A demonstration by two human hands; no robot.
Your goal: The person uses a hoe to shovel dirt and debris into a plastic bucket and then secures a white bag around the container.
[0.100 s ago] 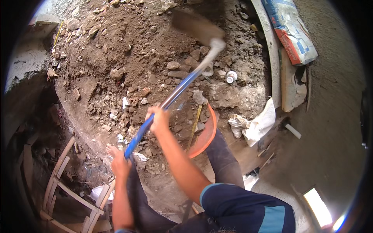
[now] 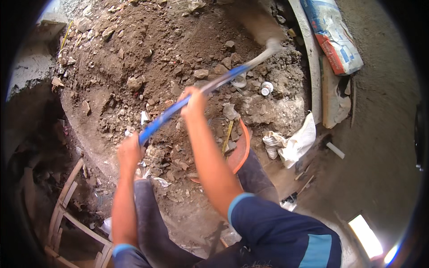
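Note:
Both my hands are wrapped round the blue handle of a hoe (image 2: pixel 172 109), which slants up to the right over the soil. My left hand (image 2: pixel 129 154) grips the near end of the handle. Farther along, my right hand (image 2: pixel 194 103) is closed on it. The hoe's pale neck and wide blade, smeared by motion, are at the far right part of the dirt heap (image 2: pixel 178 49). I cannot tell whether the blade touches the soil. Below my right forearm an orange basin (image 2: pixel 245 149) sits by my leg, partly hidden by the arm.
Loose stones and rubble cover the heap, with a small white bottle-like container (image 2: pixel 267 88) on it. Right of it lie a white sack (image 2: pixel 298 142), boards (image 2: pixel 330 98) and a red, white and blue bag (image 2: pixel 337 44). A wooden ladder-like frame (image 2: pixel 87 228) stands lower left.
The hoe's head has swung to the right and blurs. My right hand has moved up and right, my left hand up and slightly left, both still gripping the handle.

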